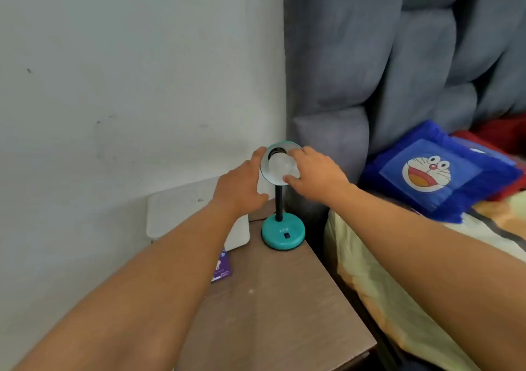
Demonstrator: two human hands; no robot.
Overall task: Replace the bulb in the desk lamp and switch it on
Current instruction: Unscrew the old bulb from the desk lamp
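A person is reaching both bare arms forward over a brown bedside table [284, 299], seen from their own head. Starting at the left, a pale wall is filling the view, and a white flat box [176, 211] is leaning against it, with a small purple packet [222, 268] lying just beside it on the table (its print is too small to read). The left hand [242, 185] is bracing the left rim of the shade [281, 146], its fingers spread apart and resting against the outside. In the middle, a teal lamp [283, 232] is standing upright near the table's back right corner, its shade tilted toward the viewer. The white bulb [280, 164] is sitting inside the shade, at the socket. The right hand [316, 178] is closing thumb and fingers around the bulb. This looks like the twisting step, though whether the bulb is going in or coming out cannot be told. The next move probably calls for a steady shade and gentle turning. The base is showing faint letters, perhaps "ATN", above a dark switch [287, 235]. Farther right, a grey padded headboard [398, 57] is rising behind a blue cushion [438, 171] printed with a cartoon cat face.
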